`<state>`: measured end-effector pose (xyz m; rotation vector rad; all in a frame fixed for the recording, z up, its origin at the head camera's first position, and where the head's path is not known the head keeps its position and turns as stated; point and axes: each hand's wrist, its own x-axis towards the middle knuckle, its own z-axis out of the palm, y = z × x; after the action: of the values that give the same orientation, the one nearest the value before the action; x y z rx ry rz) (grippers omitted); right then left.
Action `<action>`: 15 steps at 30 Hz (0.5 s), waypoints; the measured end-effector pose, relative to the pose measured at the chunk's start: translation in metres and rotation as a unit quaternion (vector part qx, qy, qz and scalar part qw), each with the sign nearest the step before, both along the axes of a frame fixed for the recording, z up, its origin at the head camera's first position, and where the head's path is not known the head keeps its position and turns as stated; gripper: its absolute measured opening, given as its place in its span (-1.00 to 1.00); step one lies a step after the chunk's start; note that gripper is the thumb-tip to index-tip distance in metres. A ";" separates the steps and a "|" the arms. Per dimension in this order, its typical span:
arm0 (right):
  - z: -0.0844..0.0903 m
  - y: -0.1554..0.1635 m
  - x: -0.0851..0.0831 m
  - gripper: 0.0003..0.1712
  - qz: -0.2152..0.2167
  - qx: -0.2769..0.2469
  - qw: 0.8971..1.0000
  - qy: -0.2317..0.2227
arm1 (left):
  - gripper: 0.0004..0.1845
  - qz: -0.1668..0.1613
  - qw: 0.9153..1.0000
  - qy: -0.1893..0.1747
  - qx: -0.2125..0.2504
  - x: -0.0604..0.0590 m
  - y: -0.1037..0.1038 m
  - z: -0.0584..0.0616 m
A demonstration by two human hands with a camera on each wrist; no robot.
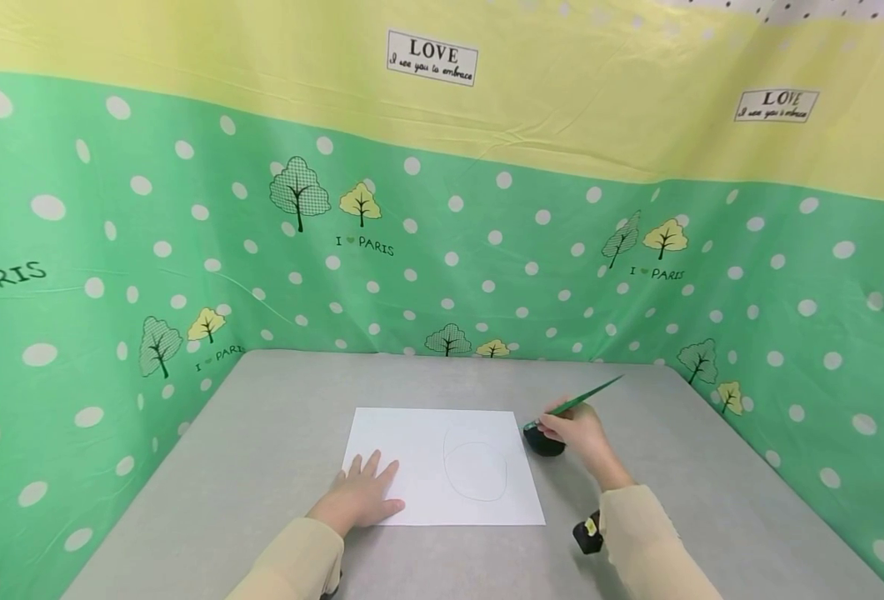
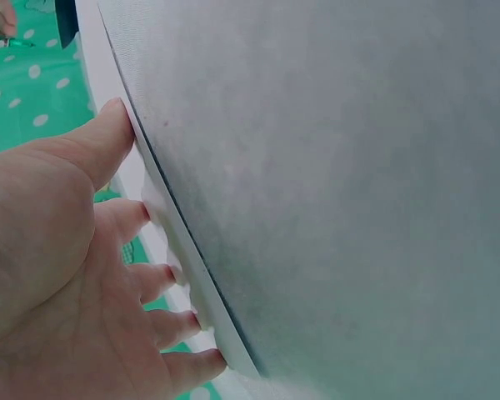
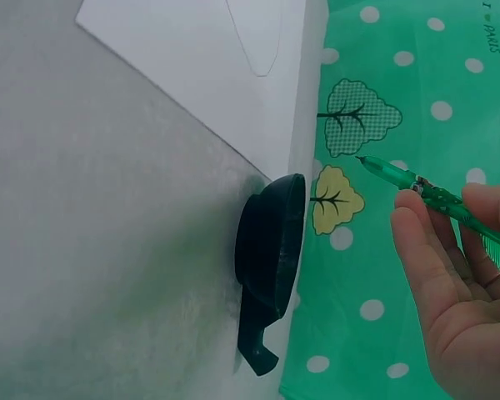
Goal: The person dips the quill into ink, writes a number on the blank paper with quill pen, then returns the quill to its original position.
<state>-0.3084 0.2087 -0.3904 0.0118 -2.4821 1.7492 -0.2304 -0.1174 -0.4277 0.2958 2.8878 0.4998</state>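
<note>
A: What is filling the head view?

B: A green polka-dot cloth backdrop [image 1: 486,250] is wrapping round three sides, and a grey table [image 1: 262,467] is spreading across the lower half. At lower centre a white sheet of paper [image 1: 412,450] is lying flat, carrying a faint pencilled oval [image 1: 476,471].

A: Anything beside the sheet?

B: A small black dish [image 1: 545,443] is sitting just off the paper's right edge, right of centre.

A: And the hands?

B: The left hand [image 1: 361,493] is lying flat at lower centre, fingers straight and spread, pressing the sheet's lower left corner. The right hand [image 1: 578,433] is hovering over the dish, fingers curled round a green pen [image 1: 578,402], whose shaft is slanting toward the upper right. In the right wrist view, the pen's tip [image 3: 362,159] is hanging clear of the dish [image 3: 271,250].
</note>
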 end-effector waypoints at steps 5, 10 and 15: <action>-0.001 0.005 0.002 -0.87 -0.008 -0.006 1.000 -0.004 | -0.33 -0.002 1.000 -0.001 0.002 0.000 -0.001 0.001; -0.001 0.010 0.003 -0.86 -0.009 -0.007 1.000 -0.002 | -0.33 -0.003 1.000 -0.002 0.002 -0.001 -0.001 0.000; 0.000 0.015 0.006 -0.84 -0.010 0.004 1.000 0.000 | -0.29 -0.005 1.000 0.000 0.001 -0.006 -0.001 -0.009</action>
<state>-0.3024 0.2237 -0.3902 -0.0116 -2.4809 1.7321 -0.2361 -0.1189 -0.4366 0.3111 2.8833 0.5017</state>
